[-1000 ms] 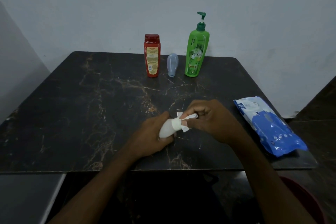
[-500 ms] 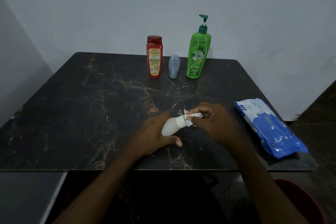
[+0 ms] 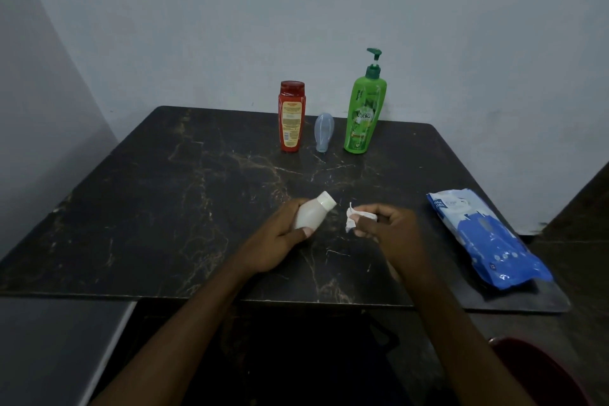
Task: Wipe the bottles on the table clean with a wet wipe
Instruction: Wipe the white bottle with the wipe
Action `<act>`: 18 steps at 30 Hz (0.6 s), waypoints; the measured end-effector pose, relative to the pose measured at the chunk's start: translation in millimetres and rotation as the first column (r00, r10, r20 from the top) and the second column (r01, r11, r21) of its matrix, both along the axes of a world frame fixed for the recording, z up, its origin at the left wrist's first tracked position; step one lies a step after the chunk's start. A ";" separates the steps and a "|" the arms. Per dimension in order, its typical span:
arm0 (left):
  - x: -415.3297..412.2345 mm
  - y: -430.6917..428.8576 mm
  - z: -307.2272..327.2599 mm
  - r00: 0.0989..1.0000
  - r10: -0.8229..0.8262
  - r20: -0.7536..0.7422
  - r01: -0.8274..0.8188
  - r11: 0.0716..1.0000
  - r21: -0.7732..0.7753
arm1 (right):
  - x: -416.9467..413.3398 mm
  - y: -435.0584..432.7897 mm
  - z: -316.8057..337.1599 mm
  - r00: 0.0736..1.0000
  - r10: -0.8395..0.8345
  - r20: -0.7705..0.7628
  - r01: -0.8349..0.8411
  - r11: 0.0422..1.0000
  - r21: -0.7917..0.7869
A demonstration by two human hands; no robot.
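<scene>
**White bottle in one hand, wipe in the other**

The left hand (image 3: 280,241) is low over the front of the dark table (image 3: 164,208). Its fingers are curled round a small white bottle (image 3: 311,214), with the thumb on the near side. The bottle is tilted, and its cap (image 3: 327,201) points up and to the right.

The right hand (image 3: 392,231) is just beside it, with a small gap between them. Its fingers are bent and pinch a crumpled wipe (image 3: 354,217). The wipe sticks out to the left, toward the cap, but does not touch the bottle. Both arms reach in from the bottom of the view.

At the far edge of the table stand a red bottle (image 3: 291,117), a small blue bottle (image 3: 324,132) and a tall green bottle (image 3: 362,115) in a row. A blue and white pack (image 3: 484,237) lies on the right side of the table, well apart from the hands.
</scene>
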State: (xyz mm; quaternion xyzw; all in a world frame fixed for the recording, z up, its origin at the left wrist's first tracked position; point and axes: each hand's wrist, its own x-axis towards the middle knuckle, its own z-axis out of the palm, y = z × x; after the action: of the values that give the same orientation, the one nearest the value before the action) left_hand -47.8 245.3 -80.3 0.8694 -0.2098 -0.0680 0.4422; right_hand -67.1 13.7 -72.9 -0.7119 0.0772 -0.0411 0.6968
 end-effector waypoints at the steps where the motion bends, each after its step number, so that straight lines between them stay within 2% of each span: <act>1: 0.1 4.6 2.4 0.999 0.023 0.026 -0.024 0.999 0.022 | 0.2 0.8 0.0 1.000 -0.003 -0.003 0.003 0.999 0.032; 5: 7.1 27.3 17.6 0.984 0.153 0.094 -0.153 0.988 -0.005 | 9.7 10.6 3.7 0.999 -0.011 -0.045 0.019 0.980 0.197; 8: 17.6 43.6 35.7 0.958 0.273 0.092 -0.272 0.962 -0.020 | 26.6 22.6 1.3 0.997 0.021 -0.080 -0.001 0.971 0.238; 12: 41.8 64.8 60.0 0.931 0.289 0.221 -0.310 0.948 0.066 | 56.4 42.3 -3.4 0.994 0.054 -0.090 -0.035 0.978 0.206; 18: 94.0 90.9 87.4 0.896 0.248 0.370 -0.335 0.922 0.194 | 100.6 68.5 -1.7 0.999 0.047 -0.014 -0.046 0.997 0.068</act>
State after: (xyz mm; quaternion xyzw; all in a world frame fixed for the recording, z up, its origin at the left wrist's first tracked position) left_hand 46.2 336.1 7.1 0.9389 -0.1382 0.1235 0.2901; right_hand 33.5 82.2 -74.6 -0.6899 0.0673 -0.0167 0.7205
